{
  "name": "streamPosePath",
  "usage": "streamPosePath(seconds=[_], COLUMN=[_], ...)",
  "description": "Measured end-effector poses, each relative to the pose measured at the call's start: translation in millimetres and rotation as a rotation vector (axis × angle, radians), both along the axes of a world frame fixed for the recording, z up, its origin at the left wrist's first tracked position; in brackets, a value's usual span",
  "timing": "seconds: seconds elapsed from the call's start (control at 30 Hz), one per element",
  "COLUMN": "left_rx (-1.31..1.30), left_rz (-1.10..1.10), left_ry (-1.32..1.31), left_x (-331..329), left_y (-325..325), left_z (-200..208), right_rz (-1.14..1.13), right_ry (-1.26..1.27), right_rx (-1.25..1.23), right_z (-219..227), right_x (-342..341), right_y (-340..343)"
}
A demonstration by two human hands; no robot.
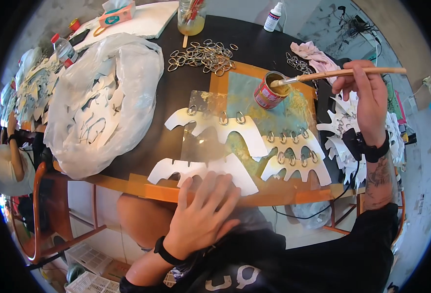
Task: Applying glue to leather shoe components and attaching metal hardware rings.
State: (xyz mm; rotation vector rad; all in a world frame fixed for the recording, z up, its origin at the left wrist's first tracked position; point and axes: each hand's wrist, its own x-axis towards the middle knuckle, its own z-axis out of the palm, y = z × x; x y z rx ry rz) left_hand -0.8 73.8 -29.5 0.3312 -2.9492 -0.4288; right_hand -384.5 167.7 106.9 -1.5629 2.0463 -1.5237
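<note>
"Black shirt (323, 251) nearest the lens on my feed, then the dark table (176, 93). How do your hands sit?"

"I have the left hand (198, 219) palm down at the table's near edge, fingers spread and loose, resting on the closest white scalloped piece (240, 171) without gripping it. My right hand (372, 95) is farther out at the right, fingers pinching a wooden brush (332, 74) partway along its handle."

"Which way does that piece run?"

"Left to right, arches toward my body, notched edge facing away."

"And the brush?"

"Also roughly sideways, bristles at its left end, in the mouth of the red can (269, 95). I judge the relation to steer by is this: from the bristles, that piece lies leftward and back toward my body, another white piece (215, 129) between. Left hand touches the near piece; right is nearer the can."

"Smallest details?"

"Metal rings (224, 117) along the middle piece's edge; I see none on the near one, only slim notches (189, 167), partly hidden by my fingers."
</note>
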Motion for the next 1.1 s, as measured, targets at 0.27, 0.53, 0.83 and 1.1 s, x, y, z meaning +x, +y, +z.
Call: streamPosePath(seconds=[0.27, 0.53, 0.83, 1.1], left_rx=[0.012, 0.021, -0.019, -0.069], left_rz=[-0.013, -0.017, 0.023, 0.08], left_ry=[0.011, 0.007, 0.028, -0.018], left_x=[-7.8, -18.5, -11.9, -9.8], left_y=[8.4, 15.5, 3.4, 3.4], left_z=[-14.1, -11.7, -6.2, -7.9], right_rz=[0.025, -0.036, 0.011, -0.021], right_ry=[0.024, 0.019, -0.051, 0.02], right_rx=[0.011, -0.029, -0.003, -0.091], right_z=[-14.3, 0.7, -8.9, 6.5], right_x=[-11.8, -18.2, -3.7, -2.4], right_y=[-14.8, -3.8, -11.1, -1.4])
